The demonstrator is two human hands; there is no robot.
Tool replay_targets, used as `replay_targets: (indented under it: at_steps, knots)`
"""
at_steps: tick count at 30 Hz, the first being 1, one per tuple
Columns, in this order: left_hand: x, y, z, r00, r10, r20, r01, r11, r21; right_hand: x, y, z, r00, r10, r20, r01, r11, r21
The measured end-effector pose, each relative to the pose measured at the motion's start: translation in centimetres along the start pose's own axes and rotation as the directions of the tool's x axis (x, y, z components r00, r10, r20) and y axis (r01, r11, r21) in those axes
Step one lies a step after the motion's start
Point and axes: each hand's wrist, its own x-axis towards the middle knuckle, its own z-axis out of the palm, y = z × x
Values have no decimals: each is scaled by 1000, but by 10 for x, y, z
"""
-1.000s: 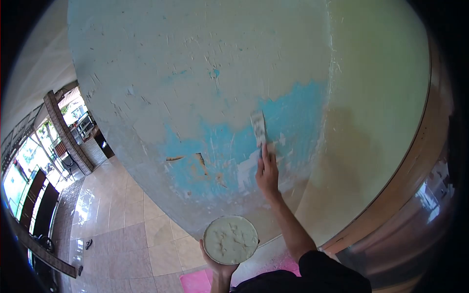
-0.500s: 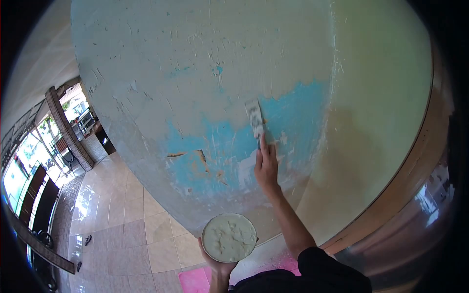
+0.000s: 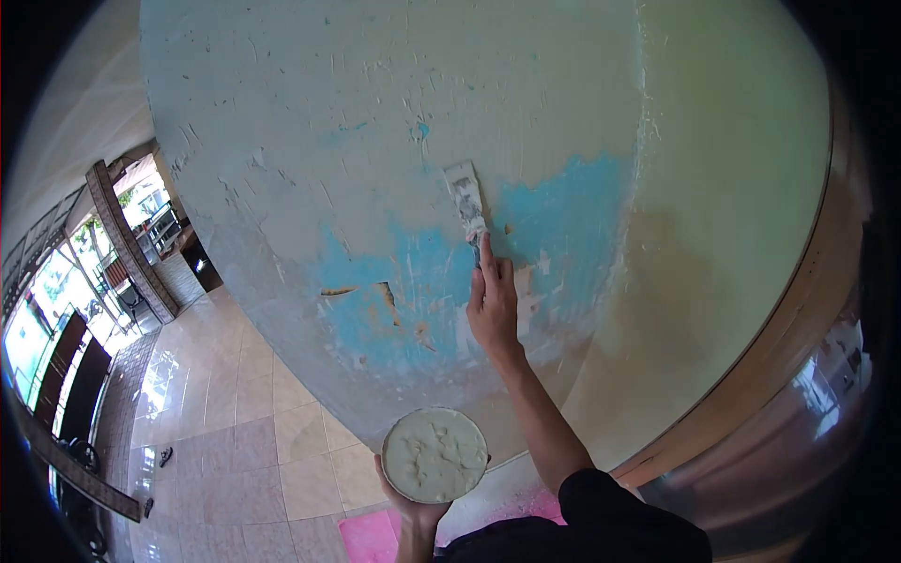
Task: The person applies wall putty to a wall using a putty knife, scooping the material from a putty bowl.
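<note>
Works with two bare hands, with one thing in each. Has the right hand (image 3: 495,308) closed round the handle of one putty knife (image 3: 464,192), with the index finger stretched along it toward the blade. Holds the smeared blade upward, tilted slightly left, over the pale part of one wall (image 3: 310,113), just above the ragged edge of one large blue patch (image 3: 568,216). Cannot tell whether the whole blade touches.

Cups the left hand (image 3: 419,511) under and around one round tub (image 3: 437,408), opened wide to fit, with most of the fingers hidden behind. Carries the tub low, well apart from the knife, tipped enough to show one mass of lumpy, pale paste (image 3: 432,460) inside.

Can count two larger brown gashes (image 3: 339,291) in the blue patch, near its left side, plus several smaller marks. Wears one dark garment (image 3: 601,525), with one sleeve showing. Can also see, at far left, one pillar (image 3: 131,239) and two small dark items (image 3: 166,457) lying on the tiled floor (image 3: 206,413).
</note>
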Motion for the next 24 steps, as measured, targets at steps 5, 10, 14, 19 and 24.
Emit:
replay_targets:
  at_steps: [5, 10, 14, 19, 24]
  knots:
    - [-2, 4, -7, 999, 38, -29, -38, 999, -13, -94, 54, 26, 1000, -9, -30, 9, 1000, -10]
    - [-3, 5, 0, 998, 63, 14, -63, 998, 9, -116, 62, 16, 1000, -6, 29, 4, 998, 62]
    - [-4, 6, 0, 999, 36, 7, -36, 999, -30, -29, 25, 2, 986, -121, -113, 122, 993, -3]
    - [-3, 4, -5, 1000, -5, -13, 5, 1000, 9, -12, 22, 11, 992, -69, -101, 62, 995, -74]
    - [0, 6, -15, 999, 20, -48, -23, 998, -58, -111, 64, 14, 999, 26, 30, -26, 999, -22]
